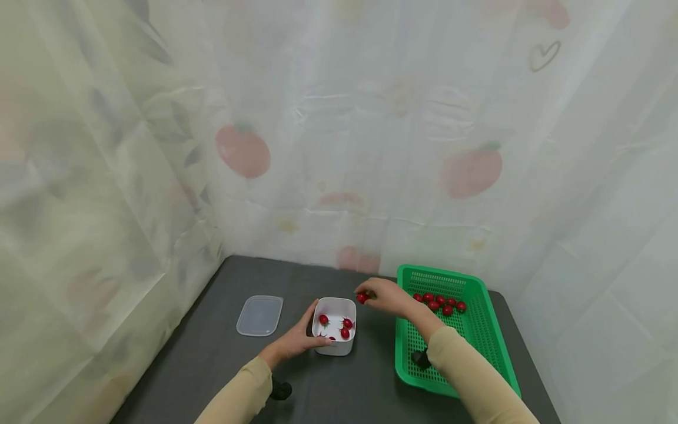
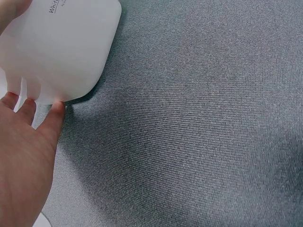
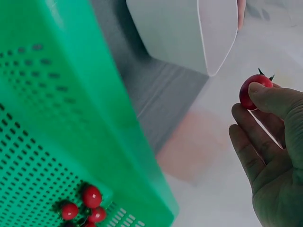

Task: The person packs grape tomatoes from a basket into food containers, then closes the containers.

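Note:
A white square container [image 1: 335, 348] stands on the dark table, with several red cherry tomatoes [image 1: 345, 333] inside. My left hand [image 1: 295, 340] holds it from the left, thumb across the near side and fingers along the left wall. In the left wrist view those fingertips press on the container's wall [image 2: 61, 56]. To the right of the container and apart from it, my right hand [image 1: 391, 297] pinches a cherry tomato [image 3: 245, 95] between thumb and fingers. Its green stem shows in the right wrist view. The remaining fingers there are loosely spread.
A green perforated basket [image 1: 401, 347] sits at the right under my right forearm, with several cherry tomatoes [image 1: 447, 310] toward its far end. Left of the container lies a translucent lid [image 1: 259, 316]. A patterned curtain [image 1: 339, 147] hangs behind the table.

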`<state>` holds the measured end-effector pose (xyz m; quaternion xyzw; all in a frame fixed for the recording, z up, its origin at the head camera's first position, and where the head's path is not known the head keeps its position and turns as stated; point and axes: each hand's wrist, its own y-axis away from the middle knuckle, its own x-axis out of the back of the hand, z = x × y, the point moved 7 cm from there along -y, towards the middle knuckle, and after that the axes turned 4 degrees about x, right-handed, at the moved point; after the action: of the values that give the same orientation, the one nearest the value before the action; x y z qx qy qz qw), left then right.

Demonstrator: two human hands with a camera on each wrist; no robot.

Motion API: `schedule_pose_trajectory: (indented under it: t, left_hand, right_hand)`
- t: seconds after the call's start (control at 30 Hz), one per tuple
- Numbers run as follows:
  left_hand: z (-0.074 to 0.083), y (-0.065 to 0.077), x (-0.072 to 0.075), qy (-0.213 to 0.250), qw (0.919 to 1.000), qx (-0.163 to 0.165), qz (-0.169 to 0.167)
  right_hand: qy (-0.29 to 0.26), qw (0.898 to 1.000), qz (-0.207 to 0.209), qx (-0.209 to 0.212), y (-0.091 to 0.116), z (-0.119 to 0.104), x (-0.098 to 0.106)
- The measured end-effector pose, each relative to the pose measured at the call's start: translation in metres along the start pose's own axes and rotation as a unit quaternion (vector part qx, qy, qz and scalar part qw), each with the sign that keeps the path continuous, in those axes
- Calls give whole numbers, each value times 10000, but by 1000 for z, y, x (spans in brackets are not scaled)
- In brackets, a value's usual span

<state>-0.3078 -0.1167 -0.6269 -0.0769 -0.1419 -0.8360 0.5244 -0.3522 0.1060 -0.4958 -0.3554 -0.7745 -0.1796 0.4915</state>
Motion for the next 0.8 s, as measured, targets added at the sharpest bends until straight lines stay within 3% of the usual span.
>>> schedule_pose_trajectory:
  t: [0.43, 0.8]
  left_hand:
    - [3, 1, -2, 47, 9999, -10, -130]
    - [-1, 1, -1, 143, 9998, -14, -166]
  right_hand:
    - [393, 9980, -187, 464, -23, -26, -20]
    - [906, 9930, -476, 593, -37, -39, -39]
